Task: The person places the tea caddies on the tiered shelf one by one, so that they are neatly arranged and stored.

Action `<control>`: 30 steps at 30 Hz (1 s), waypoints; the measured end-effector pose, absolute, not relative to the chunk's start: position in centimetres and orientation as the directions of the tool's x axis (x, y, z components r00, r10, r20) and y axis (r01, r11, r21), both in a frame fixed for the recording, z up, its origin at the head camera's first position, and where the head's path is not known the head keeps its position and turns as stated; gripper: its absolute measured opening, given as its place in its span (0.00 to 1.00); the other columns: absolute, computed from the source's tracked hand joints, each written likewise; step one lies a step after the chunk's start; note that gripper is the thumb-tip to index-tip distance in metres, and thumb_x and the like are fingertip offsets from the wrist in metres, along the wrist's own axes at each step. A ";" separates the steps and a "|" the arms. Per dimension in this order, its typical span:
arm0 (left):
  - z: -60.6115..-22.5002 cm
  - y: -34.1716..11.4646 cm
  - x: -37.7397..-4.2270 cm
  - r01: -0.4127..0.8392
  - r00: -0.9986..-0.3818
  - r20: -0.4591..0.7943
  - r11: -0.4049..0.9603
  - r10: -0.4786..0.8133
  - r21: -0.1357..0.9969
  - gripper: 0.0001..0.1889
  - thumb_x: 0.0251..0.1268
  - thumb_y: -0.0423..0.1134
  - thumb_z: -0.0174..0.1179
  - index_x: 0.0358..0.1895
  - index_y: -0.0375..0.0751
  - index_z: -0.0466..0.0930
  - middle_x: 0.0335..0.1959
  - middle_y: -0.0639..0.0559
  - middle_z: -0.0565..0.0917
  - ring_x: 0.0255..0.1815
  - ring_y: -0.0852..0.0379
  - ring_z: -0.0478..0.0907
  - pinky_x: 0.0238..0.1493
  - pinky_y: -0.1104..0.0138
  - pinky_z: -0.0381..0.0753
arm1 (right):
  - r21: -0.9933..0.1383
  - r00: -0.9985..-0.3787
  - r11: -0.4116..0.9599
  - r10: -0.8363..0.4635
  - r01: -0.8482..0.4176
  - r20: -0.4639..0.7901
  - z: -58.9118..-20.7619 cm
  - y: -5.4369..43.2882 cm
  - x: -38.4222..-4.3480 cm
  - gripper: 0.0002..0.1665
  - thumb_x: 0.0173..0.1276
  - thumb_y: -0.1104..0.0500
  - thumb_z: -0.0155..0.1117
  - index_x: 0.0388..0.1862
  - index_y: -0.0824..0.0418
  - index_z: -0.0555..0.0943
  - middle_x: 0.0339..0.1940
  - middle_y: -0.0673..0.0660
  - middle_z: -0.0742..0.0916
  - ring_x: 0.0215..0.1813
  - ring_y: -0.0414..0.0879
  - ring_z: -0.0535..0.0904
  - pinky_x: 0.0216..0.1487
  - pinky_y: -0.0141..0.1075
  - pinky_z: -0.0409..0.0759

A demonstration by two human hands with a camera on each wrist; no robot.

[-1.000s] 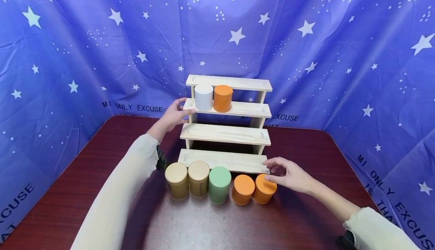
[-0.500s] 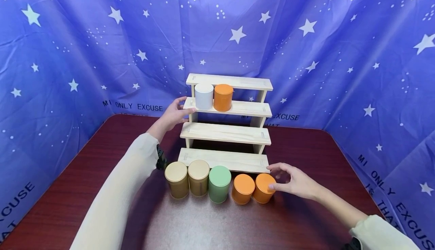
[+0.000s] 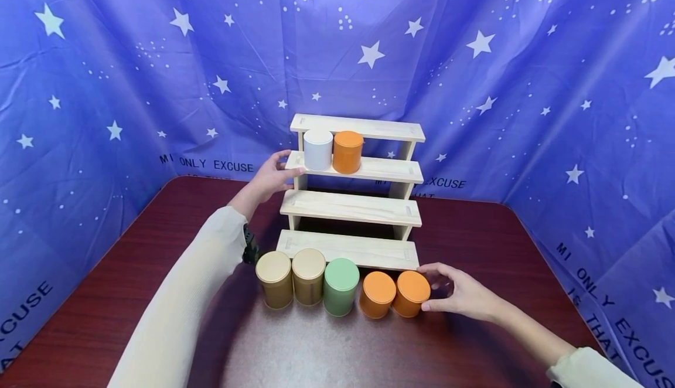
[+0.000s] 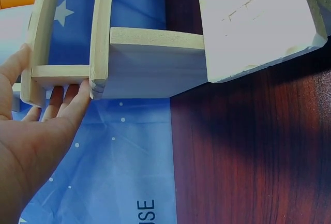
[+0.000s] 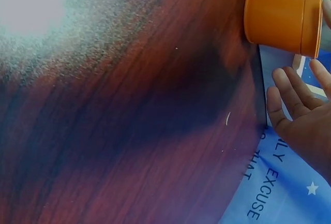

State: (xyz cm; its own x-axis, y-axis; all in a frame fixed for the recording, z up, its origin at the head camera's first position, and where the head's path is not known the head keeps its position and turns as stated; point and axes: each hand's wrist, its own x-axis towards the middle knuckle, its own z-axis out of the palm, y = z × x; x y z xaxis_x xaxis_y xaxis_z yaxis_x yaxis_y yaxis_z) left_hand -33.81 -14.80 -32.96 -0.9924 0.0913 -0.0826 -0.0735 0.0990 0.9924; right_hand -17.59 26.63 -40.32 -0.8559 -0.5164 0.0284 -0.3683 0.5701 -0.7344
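My left hand (image 3: 270,178) holds the left end of a stepped wooden shelf (image 3: 350,207) at its second-highest board. In the left wrist view the thumb lies on that board's edge, the other fingers against the side support (image 4: 62,72). Beside the rightmost orange canister (image 3: 413,293) is my right hand (image 3: 463,294), thumb and forefinger spread around its right side near the lid. The right wrist view has this canister (image 5: 282,19) lying above the relaxed fingers; any contact is unclear. On the held board stand a white canister (image 3: 318,150) and an orange canister (image 3: 347,152).
Left of the rightmost canister, a row before the shelf has another orange canister (image 3: 378,294), a green canister (image 3: 341,286) and two gold canisters (image 3: 308,276). All stand on a dark red wooden table (image 3: 295,356). A blue star-patterned curtain (image 3: 211,54) surrounds the table's back and sides.
My right hand has moved down and slightly right, from over the rightmost orange canister's lid to its right side. The left hand and the canisters stay in place.
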 end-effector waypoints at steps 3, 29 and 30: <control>-33.0 -14.8 -33.8 -0.074 -0.993 -0.084 0.105 0.089 0.992 0.40 0.63 0.36 0.59 0.74 0.46 0.45 0.67 0.34 0.61 0.64 0.39 0.67 0.61 0.48 0.73 | -0.724 -0.855 0.577 -0.518 -0.378 0.033 -40.7 26.6 -17.5 0.36 0.50 0.51 0.76 0.57 0.59 0.73 0.45 0.54 0.82 0.41 0.34 0.76 0.38 0.31 0.80; -33.1 -14.9 -34.0 -0.081 -0.992 -0.090 0.100 0.089 0.992 0.40 0.63 0.36 0.60 0.74 0.47 0.46 0.66 0.35 0.62 0.64 0.40 0.67 0.62 0.49 0.73 | -0.756 -0.892 0.575 -0.452 -0.313 0.026 -43.4 25.8 -17.1 0.40 0.50 0.49 0.75 0.60 0.61 0.70 0.51 0.58 0.82 0.44 0.30 0.76 0.39 0.28 0.80; -33.1 -14.9 -34.0 -0.080 -0.992 -0.089 0.098 0.091 0.992 0.40 0.63 0.36 0.60 0.74 0.47 0.46 0.66 0.34 0.62 0.64 0.39 0.67 0.62 0.49 0.73 | -0.759 -0.891 0.570 -0.452 -0.314 0.029 -43.5 25.7 -17.1 0.40 0.50 0.49 0.75 0.60 0.61 0.70 0.51 0.58 0.82 0.44 0.30 0.76 0.40 0.28 0.80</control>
